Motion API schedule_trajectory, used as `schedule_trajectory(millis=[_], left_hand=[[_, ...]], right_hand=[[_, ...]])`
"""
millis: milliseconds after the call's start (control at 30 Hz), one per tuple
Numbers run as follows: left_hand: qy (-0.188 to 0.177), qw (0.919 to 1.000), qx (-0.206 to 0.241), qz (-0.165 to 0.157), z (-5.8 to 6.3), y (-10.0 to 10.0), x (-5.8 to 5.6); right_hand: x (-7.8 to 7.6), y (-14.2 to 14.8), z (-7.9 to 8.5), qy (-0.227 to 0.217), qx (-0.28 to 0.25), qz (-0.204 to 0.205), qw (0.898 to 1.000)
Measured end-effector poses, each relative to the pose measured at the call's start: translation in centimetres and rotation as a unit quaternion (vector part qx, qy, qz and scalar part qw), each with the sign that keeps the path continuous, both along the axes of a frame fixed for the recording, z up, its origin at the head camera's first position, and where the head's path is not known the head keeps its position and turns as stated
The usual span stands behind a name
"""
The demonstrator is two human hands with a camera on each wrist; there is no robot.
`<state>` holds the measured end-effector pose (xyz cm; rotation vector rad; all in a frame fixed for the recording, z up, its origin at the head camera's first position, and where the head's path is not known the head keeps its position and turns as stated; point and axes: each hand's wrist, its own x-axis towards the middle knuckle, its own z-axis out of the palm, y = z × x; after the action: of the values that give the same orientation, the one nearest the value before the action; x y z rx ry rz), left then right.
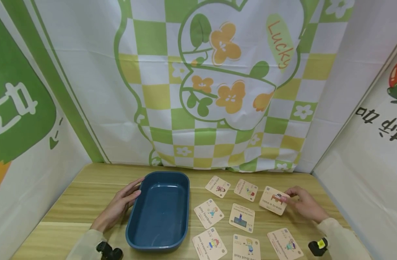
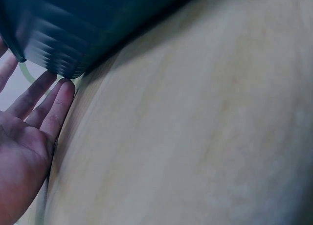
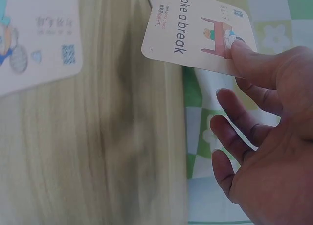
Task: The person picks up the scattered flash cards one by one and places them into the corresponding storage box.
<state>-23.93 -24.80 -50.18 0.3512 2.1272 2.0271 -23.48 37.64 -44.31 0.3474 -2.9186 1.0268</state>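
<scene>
Between thumb and index finger, my right hand point(image 1: 303, 204) pinches the "take a break" card point(image 1: 272, 200) by its edge. In the right wrist view this card point(image 3: 195, 32) hangs above the wood, its picture of a desk facing up. My left hand point(image 1: 118, 206) lies along the left side of a deep blue plastic tray point(image 1: 130, 231), fingers extended. Fingertips meet the tray's ribbed outer wall point(image 2: 58, 54) in the left wrist view. Closest to the held card are the "clean the blackboard" card point(image 1: 242, 217) and a small picture card point(image 1: 246, 190).
More picture cards lie face up right of the tray: "play football" point(image 1: 209, 213), a skipping rope card point(image 1: 210, 243), a ping-pong card point(image 1: 246, 247), a badminton card point(image 1: 285, 244) and another at the back point(image 1: 218, 186). A checkered curtain point(image 1: 182, 141) hangs behind the wooden table point(image 1: 71, 202).
</scene>
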Motion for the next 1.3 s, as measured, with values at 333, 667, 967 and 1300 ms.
schedule_trajectory(millis=[333,667,967,1300], left_hand=[[0.009,0.9998,0.014,-0.005,0.1,0.2,0.1],[0.012,0.9998,0.010,-0.010,0.1,0.2,0.0],[0.010,0.9998,0.015,-0.006,0.1,0.3,0.0],[0.010,0.9998,0.014,-0.006,0.1,0.1,0.1]], right_hand=[[0.3,-1.8,1.4,0.037,0.006,0.012,0.999],[0.3,-4.4,2.0,0.085,0.005,0.040,0.996],[0.1,-6.8,2.3,0.076,-0.025,0.052,0.995],[0.3,-9.7,2.2,0.057,-0.063,0.055,0.995]])
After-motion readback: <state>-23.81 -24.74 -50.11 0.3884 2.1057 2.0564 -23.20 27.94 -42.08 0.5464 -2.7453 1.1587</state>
